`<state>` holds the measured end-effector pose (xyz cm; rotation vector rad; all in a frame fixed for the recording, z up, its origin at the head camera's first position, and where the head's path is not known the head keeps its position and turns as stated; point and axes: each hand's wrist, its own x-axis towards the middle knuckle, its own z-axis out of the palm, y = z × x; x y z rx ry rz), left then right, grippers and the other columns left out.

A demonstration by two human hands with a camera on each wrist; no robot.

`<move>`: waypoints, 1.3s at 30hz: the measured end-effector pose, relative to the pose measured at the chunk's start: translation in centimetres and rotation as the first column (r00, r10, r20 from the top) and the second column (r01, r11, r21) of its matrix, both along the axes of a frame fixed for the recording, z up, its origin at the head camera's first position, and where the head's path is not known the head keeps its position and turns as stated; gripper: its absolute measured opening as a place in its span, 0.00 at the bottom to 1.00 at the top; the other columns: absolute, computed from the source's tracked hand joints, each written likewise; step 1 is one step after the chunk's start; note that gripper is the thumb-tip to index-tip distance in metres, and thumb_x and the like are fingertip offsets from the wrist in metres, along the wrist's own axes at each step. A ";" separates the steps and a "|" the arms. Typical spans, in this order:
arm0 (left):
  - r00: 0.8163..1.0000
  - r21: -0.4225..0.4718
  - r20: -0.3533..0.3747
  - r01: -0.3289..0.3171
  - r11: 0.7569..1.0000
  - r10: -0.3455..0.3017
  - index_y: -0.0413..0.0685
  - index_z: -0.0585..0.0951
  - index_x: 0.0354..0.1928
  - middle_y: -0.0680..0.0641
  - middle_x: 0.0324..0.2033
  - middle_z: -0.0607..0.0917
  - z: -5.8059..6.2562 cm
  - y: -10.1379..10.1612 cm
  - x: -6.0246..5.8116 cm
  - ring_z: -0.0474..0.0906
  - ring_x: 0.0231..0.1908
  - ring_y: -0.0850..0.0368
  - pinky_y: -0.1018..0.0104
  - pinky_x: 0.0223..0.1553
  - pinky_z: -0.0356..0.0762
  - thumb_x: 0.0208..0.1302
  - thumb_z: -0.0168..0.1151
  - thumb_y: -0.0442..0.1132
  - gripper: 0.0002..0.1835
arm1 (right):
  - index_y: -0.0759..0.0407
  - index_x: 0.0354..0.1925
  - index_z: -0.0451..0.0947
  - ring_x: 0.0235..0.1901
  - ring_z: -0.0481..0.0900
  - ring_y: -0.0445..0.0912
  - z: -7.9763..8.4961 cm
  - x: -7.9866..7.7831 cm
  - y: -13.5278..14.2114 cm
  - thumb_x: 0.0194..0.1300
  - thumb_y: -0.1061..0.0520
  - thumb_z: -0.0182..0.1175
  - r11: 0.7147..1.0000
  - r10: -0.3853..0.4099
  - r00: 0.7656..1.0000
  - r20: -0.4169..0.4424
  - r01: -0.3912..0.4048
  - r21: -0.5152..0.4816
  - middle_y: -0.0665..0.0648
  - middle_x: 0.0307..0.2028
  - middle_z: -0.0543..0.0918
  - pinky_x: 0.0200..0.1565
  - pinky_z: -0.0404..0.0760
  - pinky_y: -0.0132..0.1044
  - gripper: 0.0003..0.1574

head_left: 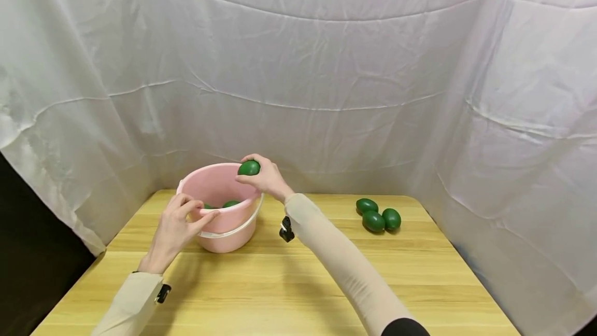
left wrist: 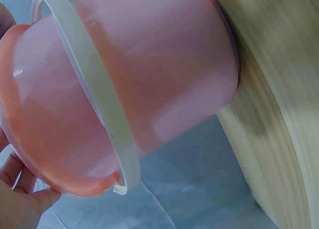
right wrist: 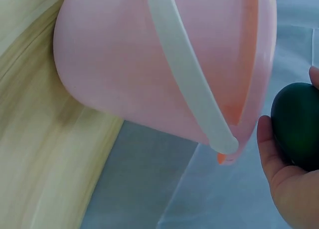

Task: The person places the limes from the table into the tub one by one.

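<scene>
A pink bucket (head_left: 226, 244) stands upright at the back left of the table. Its white handle (left wrist: 110, 109) hangs down round the outside. My left hand (head_left: 172, 224) grips the near left rim, fingers over the edge and thumb along the outer side. Between the thumb and fingers of my right hand (head_left: 269, 176) is a smooth dark green avocado (right wrist: 298, 126), held up at the bucket's far right rim. Inside the bucket, green avocados (head_left: 230, 204) show partly above the near rim; the rest of the inside is hidden.
Three more avocados (head_left: 374, 221) lie close together on the right part of the wooden table (head_left: 261, 294). Pale grey cloth (head_left: 322, 92) hangs behind the table and along both sides. The table's right edge runs diagonally towards the front.
</scene>
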<state>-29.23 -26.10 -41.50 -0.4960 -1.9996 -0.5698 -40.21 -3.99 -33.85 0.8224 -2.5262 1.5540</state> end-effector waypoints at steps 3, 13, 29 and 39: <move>1.000 -0.002 0.000 0.000 1.000 0.000 0.41 0.82 0.26 0.45 0.29 0.77 0.0 0.0 0.0 0.71 0.34 0.52 0.68 0.37 0.64 0.37 0.82 0.39 0.17 | 0.44 0.52 0.77 0.40 0.81 0.45 0.0 0.1 -0.1 0.55 0.48 0.74 1.000 0.000 1.000 -0.007 0.000 0.013 0.53 0.48 0.82 0.40 0.81 0.36 0.27; 1.000 0.003 -0.004 0.009 1.000 -0.009 0.41 0.82 0.25 0.46 0.29 0.77 0.0 -0.1 -0.2 0.71 0.33 0.52 0.67 0.37 0.64 0.36 0.82 0.38 0.17 | 0.49 0.56 0.75 0.38 0.80 0.42 -0.6 -0.5 -1.0 0.57 0.47 0.72 0.989 0.034 0.991 -0.133 -0.014 0.148 0.52 0.47 0.82 0.37 0.80 0.30 0.30; 1.000 -0.005 0.012 -0.011 1.000 0.011 0.42 0.83 0.26 0.46 0.30 0.77 0.1 0.0 0.0 0.72 0.34 0.51 0.67 0.38 0.65 0.37 0.83 0.39 0.17 | 0.49 0.56 0.75 0.45 0.79 0.45 -0.6 -0.4 -1.7 0.54 0.48 0.75 0.960 0.000 0.983 -0.184 0.052 0.274 0.51 0.51 0.82 0.44 0.78 0.33 0.33; 1.000 0.001 0.005 0.000 1.000 0.000 0.41 0.83 0.26 0.46 0.29 0.77 0.0 0.2 -0.2 0.72 0.35 0.51 0.67 0.38 0.65 0.37 0.83 0.39 0.17 | 0.54 0.56 0.76 0.53 0.79 0.50 -0.7 -0.4 -1.4 0.59 0.50 0.71 0.973 0.020 0.982 -0.186 0.024 0.231 0.55 0.54 0.81 0.54 0.77 0.37 0.28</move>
